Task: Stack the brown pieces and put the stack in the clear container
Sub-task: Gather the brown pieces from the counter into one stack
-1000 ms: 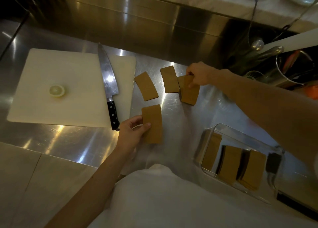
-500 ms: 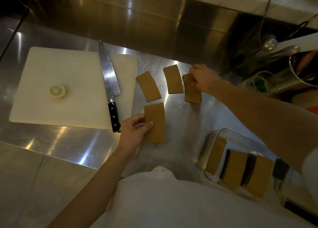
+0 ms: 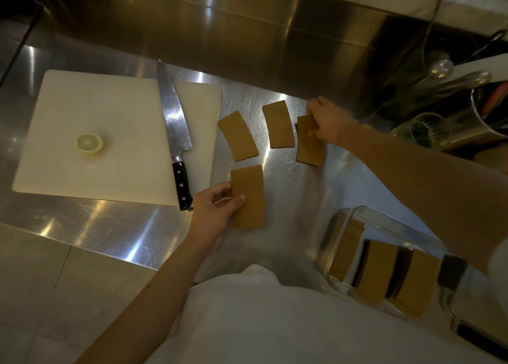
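Gripping the near brown piece (image 3: 248,196) by its left long edge, my left hand (image 3: 213,212) has thumb on top and fingers curled underneath. My right hand (image 3: 327,122) is closed on the far end of another piece (image 3: 310,144), which lies on the steel bench (image 3: 288,193); whether that is one piece or two stacked, I cannot tell. Two more pieces (image 3: 238,136) (image 3: 278,124) lie loose between the hands, apart from each other. The clear container (image 3: 354,212) sits near my right, with brown stacks (image 3: 376,270) already standing inside.

Assessment: the pieces look thin, flat and light, and stiff enough to keep shape when held by one edge. I judge them brittle, likely to snap if bent. Best hold is across the long edges, with light pressure. On polished steel they may slide, so I would lift rather than drag. The knife (image 3: 176,133) on the cutting board (image 3: 82,133) lies clear of my reach.
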